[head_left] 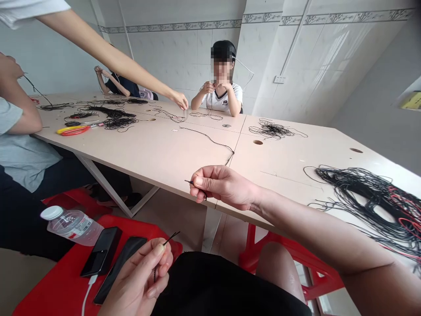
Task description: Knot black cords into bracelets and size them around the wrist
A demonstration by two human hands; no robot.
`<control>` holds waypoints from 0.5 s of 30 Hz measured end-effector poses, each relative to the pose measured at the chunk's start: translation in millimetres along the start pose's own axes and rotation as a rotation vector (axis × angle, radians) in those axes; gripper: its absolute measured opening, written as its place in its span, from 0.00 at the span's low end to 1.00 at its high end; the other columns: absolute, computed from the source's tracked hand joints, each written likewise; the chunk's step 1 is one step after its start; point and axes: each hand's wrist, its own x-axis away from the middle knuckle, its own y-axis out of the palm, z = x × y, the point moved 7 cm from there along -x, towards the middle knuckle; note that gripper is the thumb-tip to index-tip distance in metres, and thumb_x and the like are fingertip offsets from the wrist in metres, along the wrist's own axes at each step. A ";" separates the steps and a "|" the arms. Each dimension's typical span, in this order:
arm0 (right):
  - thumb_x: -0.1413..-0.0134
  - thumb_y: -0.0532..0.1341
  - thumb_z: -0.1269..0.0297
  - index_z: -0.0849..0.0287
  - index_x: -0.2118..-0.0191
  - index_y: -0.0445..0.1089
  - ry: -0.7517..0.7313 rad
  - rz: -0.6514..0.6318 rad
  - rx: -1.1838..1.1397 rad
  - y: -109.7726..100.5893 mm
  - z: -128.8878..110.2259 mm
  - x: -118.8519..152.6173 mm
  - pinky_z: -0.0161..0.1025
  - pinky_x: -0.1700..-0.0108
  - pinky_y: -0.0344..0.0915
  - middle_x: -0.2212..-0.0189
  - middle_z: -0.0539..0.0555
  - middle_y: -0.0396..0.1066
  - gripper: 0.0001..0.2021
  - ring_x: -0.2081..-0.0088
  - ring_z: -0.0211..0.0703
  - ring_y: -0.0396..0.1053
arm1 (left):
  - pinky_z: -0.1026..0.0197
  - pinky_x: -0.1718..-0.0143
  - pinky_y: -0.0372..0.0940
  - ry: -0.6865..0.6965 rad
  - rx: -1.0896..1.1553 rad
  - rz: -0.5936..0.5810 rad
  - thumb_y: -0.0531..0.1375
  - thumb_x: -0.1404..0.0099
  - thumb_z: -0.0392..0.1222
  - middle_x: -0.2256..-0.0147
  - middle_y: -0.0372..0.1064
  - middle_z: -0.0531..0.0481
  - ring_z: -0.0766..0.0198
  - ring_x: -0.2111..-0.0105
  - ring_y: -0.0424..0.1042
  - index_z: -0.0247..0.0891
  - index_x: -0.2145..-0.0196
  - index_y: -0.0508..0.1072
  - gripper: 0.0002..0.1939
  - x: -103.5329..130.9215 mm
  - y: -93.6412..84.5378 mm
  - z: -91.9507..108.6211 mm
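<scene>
Low in the view, my left hand (146, 272) pinches a thin black cord (171, 237) between thumb and fingertips. Its short ends stick out past the thumb, and a braided bit shows below the fingers. Higher up, at the table's front edge, my right hand (223, 186) is closed on another piece of black cord (188, 181). A tip pokes out to the left and a small loop hangs under the fingers. Whether the two pieces join is hidden. Beyond my right hand, a single black cord (213, 141) with a knot lies across the table.
The long table (148, 149) carries a big black-and-red cord bundle (368, 206) at right and a smaller heap (272, 128) behind. Scissors (74, 130) lie at left. A bottle (74, 226) and phones (101, 252) rest on a red stool (49, 289). A co-worker's arm (115, 57) reaches across.
</scene>
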 end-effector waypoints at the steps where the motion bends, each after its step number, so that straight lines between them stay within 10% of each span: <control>1: 0.59 0.71 0.55 0.63 0.72 0.69 -0.003 0.002 0.016 0.9 0.4 0.6 0.28 0.69 0.64 0.75 0.48 0.72 0.17 0.75 0.28 0.67 | 0.72 0.82 0.55 0.001 -0.005 -0.007 0.65 0.44 0.47 0.75 0.54 0.53 0.71 0.76 0.50 0.37 0.77 0.67 0.14 0.9 0.5 0.0; 7: 0.46 0.63 0.63 0.62 0.70 0.69 -0.074 0.044 0.227 -16.1 -4.9 -11.0 0.31 0.69 0.65 0.73 0.50 0.72 0.08 0.75 0.30 0.66 | 0.73 0.83 0.54 -0.004 -0.003 -0.026 0.66 0.45 0.47 0.75 0.55 0.54 0.72 0.77 0.50 0.36 0.77 0.68 0.14 2.1 6.5 1.3; 12: 0.44 0.57 0.74 0.63 0.69 0.71 -0.263 0.553 0.872 -65.6 -32.2 -9.8 0.47 0.55 0.66 0.65 0.58 0.73 0.06 0.61 0.45 0.69 | 0.75 0.85 0.52 0.027 0.072 -0.027 0.70 0.51 0.43 0.78 0.57 0.54 0.73 0.78 0.52 0.37 0.76 0.72 0.12 5.6 25.6 14.7; 15: 0.41 0.56 0.70 0.61 0.60 0.71 -0.593 0.405 1.090 -21.2 -42.5 21.8 0.47 0.51 0.65 0.60 0.58 0.72 0.07 0.55 0.46 0.68 | 0.75 0.85 0.52 0.031 0.091 -0.063 0.70 0.51 0.42 0.78 0.59 0.54 0.74 0.78 0.53 0.37 0.76 0.73 0.10 10.0 36.2 17.2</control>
